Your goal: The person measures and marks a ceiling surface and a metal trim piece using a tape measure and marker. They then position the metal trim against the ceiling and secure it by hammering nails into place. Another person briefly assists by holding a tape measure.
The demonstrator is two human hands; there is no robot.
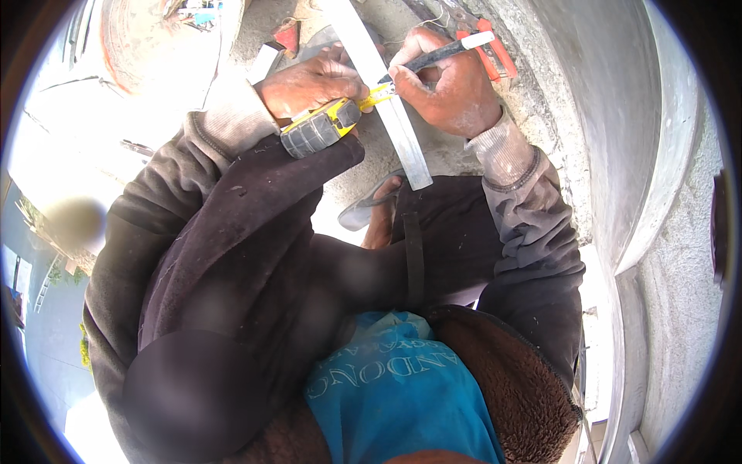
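Note:
A long flat white strip (408, 147) slants from the top edge down to beside my right knee. My left hand (309, 83) is closed at the strip's left side, its fingers gripping the pulled-out end of a yellow and black tape measure (317, 131). The tape measure's case hangs just below that hand, over my left knee, and its yellow blade (379, 96) lies across the strip. In my right hand (462, 97) is a dark marker (439, 57) with a white end, held like a pen. Its tip meets the strip's edge just above the blade.
Red-handled pliers (501, 56) lie past my right hand, beside a rough concrete edge. A smooth grey curved wall (618, 93) rises on the right. Near the top are a small red piece (287, 37) and a round pale container (162, 46). My sandalled foot (379, 205) rests between my knees.

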